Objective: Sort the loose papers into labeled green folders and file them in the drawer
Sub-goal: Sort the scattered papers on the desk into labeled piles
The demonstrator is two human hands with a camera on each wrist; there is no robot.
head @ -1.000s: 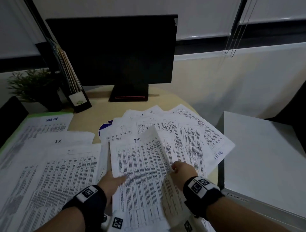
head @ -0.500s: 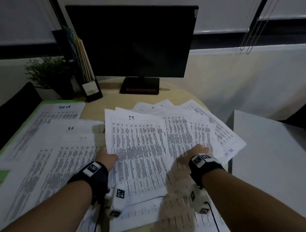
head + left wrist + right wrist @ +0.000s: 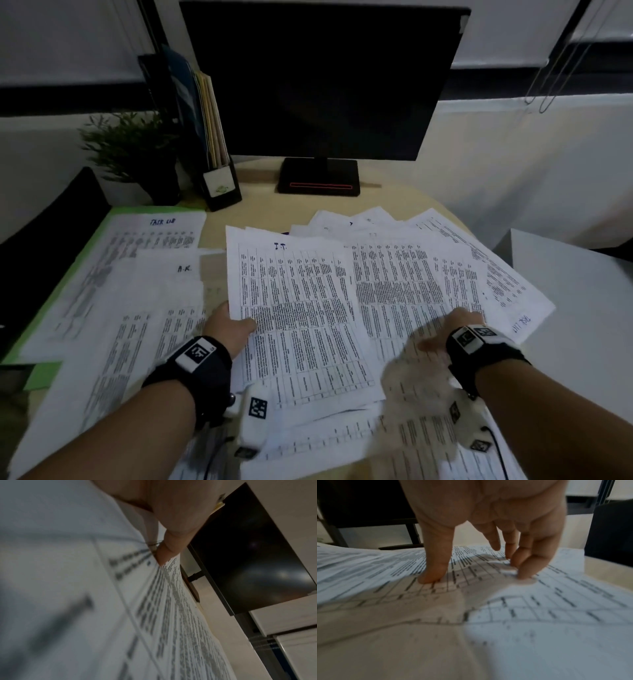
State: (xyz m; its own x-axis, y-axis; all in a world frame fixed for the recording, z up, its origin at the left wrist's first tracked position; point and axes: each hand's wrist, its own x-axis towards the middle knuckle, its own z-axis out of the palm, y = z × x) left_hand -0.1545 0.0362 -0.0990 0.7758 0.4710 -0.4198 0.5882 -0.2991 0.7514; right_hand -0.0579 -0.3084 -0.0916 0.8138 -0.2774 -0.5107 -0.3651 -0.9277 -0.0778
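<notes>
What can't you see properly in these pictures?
- Small print on the J.T. sheet: too small and blurred, head view.
- Fingers of the left hand: under that sheet, head view.
- Papers near the right hand: motion-blurred, head view.
- Near paper: out of focus, left wrist view.
- Drawer: not visible in any view.

Handwritten "J.T." tops the centre sheet (image 3: 301, 308). At nine o'clock from it, "A.K." heads a second sheet (image 3: 164, 284); the sheet (image 3: 150, 236) at ten o'clock carries unreadable blue writing.
</notes>
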